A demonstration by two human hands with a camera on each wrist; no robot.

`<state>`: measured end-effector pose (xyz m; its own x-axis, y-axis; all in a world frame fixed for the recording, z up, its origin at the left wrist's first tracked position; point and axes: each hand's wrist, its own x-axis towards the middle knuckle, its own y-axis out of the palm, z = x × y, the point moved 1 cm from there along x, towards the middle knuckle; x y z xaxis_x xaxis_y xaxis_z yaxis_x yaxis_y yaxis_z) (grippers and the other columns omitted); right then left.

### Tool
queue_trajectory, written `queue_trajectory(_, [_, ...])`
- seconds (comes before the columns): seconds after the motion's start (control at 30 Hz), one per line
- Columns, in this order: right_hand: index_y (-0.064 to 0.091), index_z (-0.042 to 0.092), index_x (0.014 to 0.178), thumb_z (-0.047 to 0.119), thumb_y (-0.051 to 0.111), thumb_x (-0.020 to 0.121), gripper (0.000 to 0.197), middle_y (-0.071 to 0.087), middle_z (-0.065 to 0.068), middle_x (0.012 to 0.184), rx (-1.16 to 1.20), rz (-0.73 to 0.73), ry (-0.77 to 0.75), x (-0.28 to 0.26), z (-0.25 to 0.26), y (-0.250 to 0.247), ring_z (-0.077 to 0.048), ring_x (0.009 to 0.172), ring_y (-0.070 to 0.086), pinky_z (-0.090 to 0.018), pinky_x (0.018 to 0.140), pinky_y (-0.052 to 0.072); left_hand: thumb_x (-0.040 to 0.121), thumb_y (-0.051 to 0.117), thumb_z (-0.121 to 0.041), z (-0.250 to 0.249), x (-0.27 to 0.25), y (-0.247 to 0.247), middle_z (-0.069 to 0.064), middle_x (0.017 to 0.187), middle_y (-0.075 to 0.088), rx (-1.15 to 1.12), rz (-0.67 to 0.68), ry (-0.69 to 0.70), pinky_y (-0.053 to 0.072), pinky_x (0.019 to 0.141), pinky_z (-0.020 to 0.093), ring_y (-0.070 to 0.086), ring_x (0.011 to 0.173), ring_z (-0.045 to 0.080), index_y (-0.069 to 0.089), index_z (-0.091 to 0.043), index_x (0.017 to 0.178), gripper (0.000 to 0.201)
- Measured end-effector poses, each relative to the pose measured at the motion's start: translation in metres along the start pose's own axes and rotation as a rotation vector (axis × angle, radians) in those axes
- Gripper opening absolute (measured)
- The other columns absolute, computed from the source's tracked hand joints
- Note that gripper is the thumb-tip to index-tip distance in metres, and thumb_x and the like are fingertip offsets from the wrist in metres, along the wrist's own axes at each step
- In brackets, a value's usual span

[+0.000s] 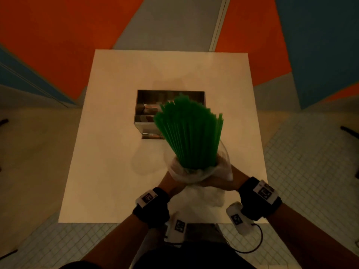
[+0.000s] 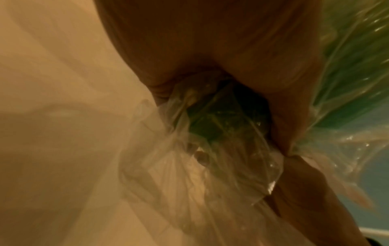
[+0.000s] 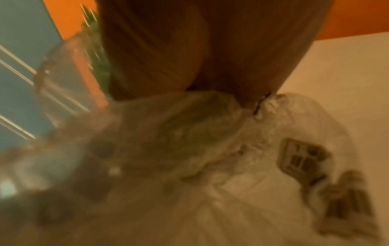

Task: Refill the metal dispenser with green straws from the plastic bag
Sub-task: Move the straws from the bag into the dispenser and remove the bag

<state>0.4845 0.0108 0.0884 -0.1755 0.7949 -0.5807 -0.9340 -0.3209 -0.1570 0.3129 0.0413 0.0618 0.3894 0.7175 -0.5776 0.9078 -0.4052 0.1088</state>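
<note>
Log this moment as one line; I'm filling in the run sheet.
left hand, right hand: grip clear plastic bag | green straws: fanned out, bunched | open metal dispenser: no straws visible | white table

A white table on a tiled floor, bright walls behind

The white square table (image 1: 108, 171) stands on a floor of small pale tiles (image 1: 303, 171). Beyond its far edge the wall is painted in slanting orange panels (image 1: 58, 35) and blue panels (image 1: 320, 45), with a grey strip (image 1: 165, 22) running between the orange ones. A dark object (image 1: 349, 132) lies on the tiles off to the right, and another dark shape (image 1: 3, 121) shows at the left edge; both are too small to identify.
</note>
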Motion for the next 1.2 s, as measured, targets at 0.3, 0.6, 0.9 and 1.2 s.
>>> queue_trajectory(0.3, [0.060, 0.021, 0.117, 0.021, 0.075, 0.078, 0.042, 0.063, 0.007, 0.116, -0.444, -0.030, -0.221, 0.023, 0.067, -0.050, 0.011, 0.097, 0.058, -0.014, 0.089, 0.046, 0.076, 0.075, -0.031, -0.051, 0.039, 0.044, 0.004, 0.117, 0.070, -0.450, 0.058, 0.043, 0.056, 0.087, 0.038, 0.063, 0.112, 0.030, 0.066, -0.021, 0.117, 0.044])
queue_trajectory(0.6, [0.029, 0.018, 0.137, 0.054, 0.065, 0.076, 0.079, 0.047, -0.005, 0.121, -0.873, 0.076, 0.016, 0.054, 0.115, -0.088, -0.022, 0.092, 0.055, -0.043, 0.076, 0.053, 0.085, 0.058, -0.050, -0.073, 0.071, 0.065, 0.015, 0.128, 0.063, -0.704, 0.140, -0.107, 0.046, 0.101, 0.055, 0.056, 0.121, 0.038, 0.062, -0.024, 0.123, 0.046])
queue_trajectory(0.9, [0.021, 0.021, 0.144, 0.050, 0.056, 0.089, 0.071, 0.041, -0.006, 0.127, -1.186, 0.294, 0.122, 0.088, 0.152, -0.087, -0.011, 0.076, 0.049, -0.030, 0.062, 0.047, 0.094, 0.038, -0.053, -0.074, 0.087, 0.058, 0.011, 0.131, 0.061, -0.818, 0.189, -0.085, 0.046, 0.102, 0.045, 0.056, 0.121, 0.031, 0.059, -0.022, 0.128, 0.051])
queue_trajectory(1.2, [0.005, 0.035, 0.150, 0.052, 0.052, 0.084, 0.083, 0.051, -0.006, 0.134, -1.314, 0.399, 0.207, 0.135, 0.172, -0.075, -0.025, 0.097, 0.058, -0.043, 0.088, 0.054, 0.094, 0.030, -0.061, -0.079, 0.104, 0.037, 0.010, 0.131, 0.061, -0.895, 0.219, -0.092, 0.045, 0.103, 0.046, 0.054, 0.124, 0.030, 0.053, -0.022, 0.133, 0.060])
